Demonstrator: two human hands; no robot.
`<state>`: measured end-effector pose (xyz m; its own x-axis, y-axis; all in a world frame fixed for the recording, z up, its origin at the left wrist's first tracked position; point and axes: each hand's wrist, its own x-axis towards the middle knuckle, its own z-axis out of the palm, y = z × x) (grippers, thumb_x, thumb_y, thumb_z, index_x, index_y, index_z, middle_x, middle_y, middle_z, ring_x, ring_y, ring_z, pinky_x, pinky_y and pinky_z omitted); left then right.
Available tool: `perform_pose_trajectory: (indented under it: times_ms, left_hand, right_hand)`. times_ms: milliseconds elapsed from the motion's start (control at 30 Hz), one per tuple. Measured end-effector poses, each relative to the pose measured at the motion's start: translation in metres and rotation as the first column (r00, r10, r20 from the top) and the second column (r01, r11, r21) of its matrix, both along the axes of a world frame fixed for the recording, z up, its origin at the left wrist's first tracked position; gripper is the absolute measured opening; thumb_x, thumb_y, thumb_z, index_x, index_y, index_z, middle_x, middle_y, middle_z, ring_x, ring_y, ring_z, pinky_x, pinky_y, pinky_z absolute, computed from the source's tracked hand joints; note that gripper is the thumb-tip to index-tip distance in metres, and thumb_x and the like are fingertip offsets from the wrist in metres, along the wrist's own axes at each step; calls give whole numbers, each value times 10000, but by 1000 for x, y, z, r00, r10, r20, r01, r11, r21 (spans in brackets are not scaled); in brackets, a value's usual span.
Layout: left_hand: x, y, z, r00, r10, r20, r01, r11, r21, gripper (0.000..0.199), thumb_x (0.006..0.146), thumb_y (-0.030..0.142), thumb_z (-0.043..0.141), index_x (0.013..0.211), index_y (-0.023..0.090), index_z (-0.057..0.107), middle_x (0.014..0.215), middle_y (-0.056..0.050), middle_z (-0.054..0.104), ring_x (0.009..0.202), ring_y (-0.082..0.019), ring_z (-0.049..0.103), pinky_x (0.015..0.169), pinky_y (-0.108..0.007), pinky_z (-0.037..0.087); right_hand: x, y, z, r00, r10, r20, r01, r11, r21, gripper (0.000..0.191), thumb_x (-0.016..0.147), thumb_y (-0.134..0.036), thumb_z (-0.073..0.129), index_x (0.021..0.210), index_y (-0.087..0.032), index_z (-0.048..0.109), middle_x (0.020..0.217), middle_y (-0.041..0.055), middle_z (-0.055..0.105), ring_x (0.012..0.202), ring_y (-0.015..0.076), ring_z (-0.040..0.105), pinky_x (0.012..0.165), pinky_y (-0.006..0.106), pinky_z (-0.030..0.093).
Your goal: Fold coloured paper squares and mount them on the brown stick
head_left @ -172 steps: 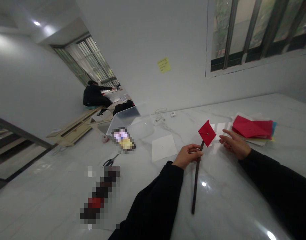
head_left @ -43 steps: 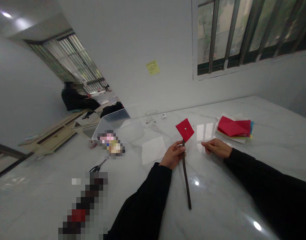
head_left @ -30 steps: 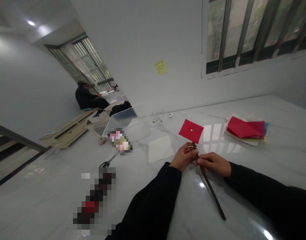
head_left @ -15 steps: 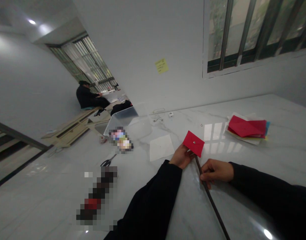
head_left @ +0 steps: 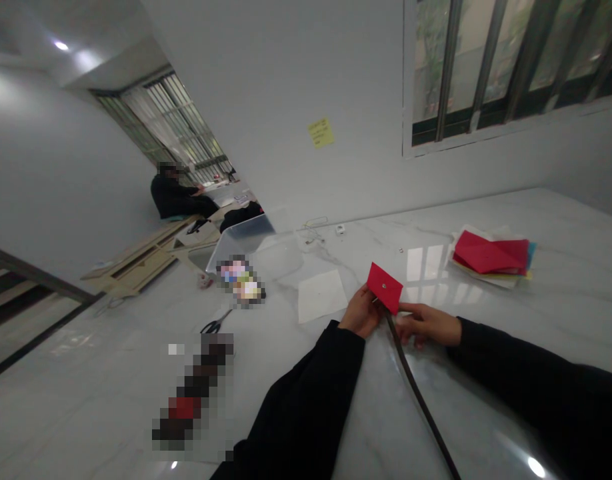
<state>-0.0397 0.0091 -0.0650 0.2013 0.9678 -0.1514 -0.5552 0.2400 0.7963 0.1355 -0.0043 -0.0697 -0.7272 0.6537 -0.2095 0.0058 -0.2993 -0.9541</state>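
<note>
A small red envelope (head_left: 385,287) with a shiny round stud on its flap is held up over the table by my left hand (head_left: 361,313), whose fingers are closed behind and under it. From beneath the envelope a long dark brown strip (head_left: 420,393) runs down toward me in a slight curve; its upper end is hidden. My right hand (head_left: 426,325) is just right of the strip, index finger stretched out to the envelope's lower right corner, thumb apart from it beside the strip. A white square sheet (head_left: 322,297) lies left of my left hand.
A stack of red, white and coloured envelopes (head_left: 493,257) lies at the right. To the left are scissors (head_left: 215,325), a clear plastic box (head_left: 243,240) and two blurred items. A yellow note (head_left: 321,133) sticks to the wall. A person (head_left: 176,193) sits far back left.
My right hand has moved up along the strip toward the envelope and its index finger has straightened. The strip now bends more. The envelope has tilted slightly in my left hand.
</note>
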Motion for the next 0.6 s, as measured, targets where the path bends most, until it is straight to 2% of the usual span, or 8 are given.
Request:
perform_pose_trajectory:
  times_ms: [33, 100, 200, 367, 600]
  left_hand:
    - [0, 1, 0, 1000, 7, -11, -7, 1000, 11, 347, 697, 362, 777, 940, 154, 640, 865, -53, 671, 743, -152, 616, 693, -269, 478]
    - [1, 1, 0, 1000, 10, -22, -9, 999, 33, 353, 707, 370, 769, 954, 151, 643, 896, -62, 679, 776, -160, 626, 728, -281, 479]
    - [5, 0, 1, 1000, -15, -19, 16, 998, 57, 353, 717, 364, 759, 976, 150, 648, 947, -76, 688, 840, -177, 639, 782, -297, 475]
    - [14, -5, 6, 999, -45, -17, 45, 998, 42, 338, 706, 346, 742, 953, 130, 661, 957, -102, 702, 912, -225, 648, 831, -331, 480]
    - [16, -8, 10, 999, -49, -7, 50, 996, 71, 297, 684, 315, 748, 888, 113, 674, 924, -104, 712, 939, -249, 645, 867, -351, 475]
  right_hand:
    - [-1, 2, -1, 994, -100, -36, 96, 992, -86, 396, 776, -511, 708, 969, -180, 610, 770, 23, 677, 652, 123, 639, 495, 186, 476]
    - [-4, 6, 0, 954, -290, -80, 263, 932, -250, 301, 815, -462, 690, 881, -182, 602, 762, 25, 671, 642, 107, 640, 533, 184, 497]
    - [-7, 9, 2, 885, -449, -124, 375, 845, -382, 188, 855, -367, 667, 902, -189, 630, 811, 38, 690, 646, 103, 645, 578, 197, 528]
    - [-10, 9, 1, 854, -507, -114, 440, 822, -360, 147, 830, -238, 699, 959, -173, 670, 891, 59, 725, 667, 114, 658, 600, 206, 551]
    - [-10, 11, -4, 839, -518, -165, 459, 837, -297, 193, 771, -261, 757, 939, -176, 715, 883, 34, 746, 697, 118, 676, 642, 201, 568]
